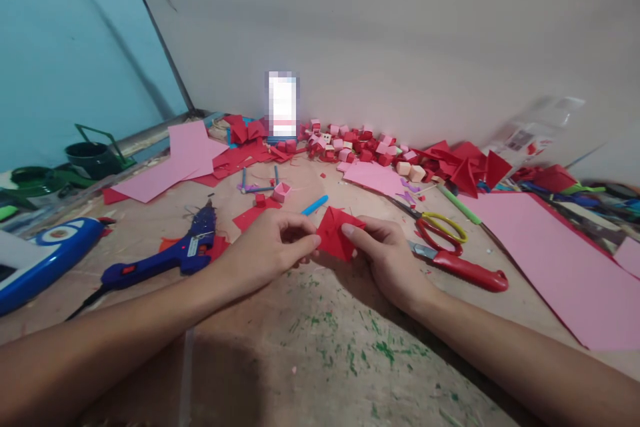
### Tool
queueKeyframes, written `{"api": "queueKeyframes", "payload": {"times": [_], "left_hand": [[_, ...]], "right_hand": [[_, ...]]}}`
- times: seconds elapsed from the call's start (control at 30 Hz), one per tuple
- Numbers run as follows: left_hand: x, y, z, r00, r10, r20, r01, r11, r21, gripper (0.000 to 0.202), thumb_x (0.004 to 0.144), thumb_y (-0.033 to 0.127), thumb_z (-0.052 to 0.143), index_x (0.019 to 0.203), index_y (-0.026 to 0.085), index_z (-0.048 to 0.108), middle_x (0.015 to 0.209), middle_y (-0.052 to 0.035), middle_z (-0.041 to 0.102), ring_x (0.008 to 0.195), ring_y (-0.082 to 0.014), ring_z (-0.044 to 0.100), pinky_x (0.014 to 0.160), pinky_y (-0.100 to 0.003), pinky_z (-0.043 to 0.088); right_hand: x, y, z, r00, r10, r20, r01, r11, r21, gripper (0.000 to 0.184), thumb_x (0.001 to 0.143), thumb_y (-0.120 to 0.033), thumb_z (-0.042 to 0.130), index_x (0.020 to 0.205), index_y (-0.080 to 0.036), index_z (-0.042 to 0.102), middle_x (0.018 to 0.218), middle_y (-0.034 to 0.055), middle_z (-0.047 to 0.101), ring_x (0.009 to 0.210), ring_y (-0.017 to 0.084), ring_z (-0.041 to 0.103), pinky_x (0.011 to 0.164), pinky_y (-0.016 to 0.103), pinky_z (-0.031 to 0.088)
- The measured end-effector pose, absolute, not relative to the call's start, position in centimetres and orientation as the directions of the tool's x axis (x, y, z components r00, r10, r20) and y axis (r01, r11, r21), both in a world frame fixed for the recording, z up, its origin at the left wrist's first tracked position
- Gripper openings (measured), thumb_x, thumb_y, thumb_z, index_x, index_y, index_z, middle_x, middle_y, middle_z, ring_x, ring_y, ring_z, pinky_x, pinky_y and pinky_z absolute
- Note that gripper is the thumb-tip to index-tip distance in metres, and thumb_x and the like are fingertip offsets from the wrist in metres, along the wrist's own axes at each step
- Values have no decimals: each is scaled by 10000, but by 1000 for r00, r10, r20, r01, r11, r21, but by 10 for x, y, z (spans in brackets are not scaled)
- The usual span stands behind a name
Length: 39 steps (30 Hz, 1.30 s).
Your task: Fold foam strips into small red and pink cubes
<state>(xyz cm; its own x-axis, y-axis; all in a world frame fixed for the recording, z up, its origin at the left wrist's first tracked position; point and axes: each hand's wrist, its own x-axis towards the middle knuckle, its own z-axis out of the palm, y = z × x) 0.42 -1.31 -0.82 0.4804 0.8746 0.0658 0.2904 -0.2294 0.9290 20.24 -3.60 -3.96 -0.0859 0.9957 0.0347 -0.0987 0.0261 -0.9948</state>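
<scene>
Between my hands is a small folded piece of red paper (336,233), creased and raised off the table. My right hand (383,247) pinches its right side, thumb on top. My left hand (280,240) has thumb and fingertips closed at its left edge. Just behind my left hand lie a flat red paper piece (250,215), a small open pink paper box (283,192) and a blue stick (315,205). To the left rests a blue hot glue gun (170,257). Right of my right hand are a red-handled cutter (465,268) and scissors (445,230) with red and yellow handles.
Many small red and pink paper cubes (355,143) are heaped along the wall. Pink sheets lie at left (185,160) and right (560,267). A lit phone (283,105) stands at the back. A blue-and-white object (55,253) and a dark green container (90,159) sit far left.
</scene>
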Motion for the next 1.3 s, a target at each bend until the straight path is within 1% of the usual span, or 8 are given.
{"api": "queueKeyframes", "payload": {"times": [0.2, 0.33, 0.5, 0.7, 0.8, 0.93, 1.2, 1.3], "left_hand": [[3, -16, -11, 495, 854, 158, 356, -366, 860, 183, 891, 349, 664, 853, 197, 759, 816, -29, 740, 757, -205, 655, 667, -289, 498], [3, -13, -12, 480, 861, 170, 349, -365, 863, 234, 940, 325, 606, 806, 191, 745, 777, -12, 723, 726, -184, 639, 657, -278, 473], [4, -11, -11, 411, 892, 188, 306, -329, 894, 213, 911, 298, 630, 786, 173, 748, 729, -4, 716, 657, -161, 615, 619, -264, 460], [5, -15, -7, 365, 908, 207, 339, -336, 878, 194, 897, 264, 646, 773, 163, 756, 723, -2, 724, 672, -153, 618, 632, -252, 456], [5, -15, -7, 369, 908, 196, 328, -325, 887, 218, 894, 259, 651, 718, 162, 732, 649, 25, 665, 601, -125, 560, 584, -240, 419], [4, -14, -7, 381, 907, 182, 287, -303, 909, 235, 888, 260, 648, 683, 161, 706, 637, 35, 636, 594, -115, 541, 586, -234, 415], [5, -12, -10, 476, 876, 74, 192, -186, 964, 190, 874, 310, 653, 850, 148, 749, 834, -29, 752, 750, -179, 663, 667, -262, 497], [5, -12, -10, 456, 888, 61, 217, -178, 960, 234, 893, 356, 651, 878, 147, 754, 812, -24, 741, 718, -170, 650, 628, -250, 476]], "right_hand": [[200, -38, -35, -141, 989, 46, 25, 50, -998, 275, 836, -433, 740, 732, -179, 747, 714, 26, 682, 660, 165, 562, 629, 295, 423], [200, -38, -35, -169, 983, 68, 30, 74, -997, 322, 862, -464, 721, 699, -186, 712, 659, 5, 631, 626, 154, 542, 609, 287, 413], [200, -39, -32, -161, 981, 106, 15, 110, -994, 395, 879, -511, 712, 645, -193, 692, 607, -2, 619, 566, 140, 533, 563, 268, 424], [199, -40, -28, -223, 970, 97, -8, 97, -995, 239, 835, -419, 774, 805, -182, 766, 741, 23, 722, 653, 147, 610, 632, 261, 472], [199, -39, -30, -194, 977, 91, -1, 93, -996, 228, 839, -404, 758, 815, -178, 765, 682, 2, 683, 606, 136, 583, 588, 250, 457], [200, -37, -34, -156, 983, 95, -9, 95, -995, 241, 841, -374, 735, 697, -182, 715, 639, -5, 649, 580, 131, 564, 572, 251, 452], [200, -38, -31, -151, 984, 91, 41, 98, -994, 287, 834, -362, 715, 616, -184, 658, 606, -7, 625, 558, 130, 548, 552, 255, 435], [199, -39, -31, -159, 984, 82, 58, 92, -994, 279, 838, -362, 704, 629, -180, 671, 602, -4, 627, 559, 131, 544, 545, 254, 428]]}}
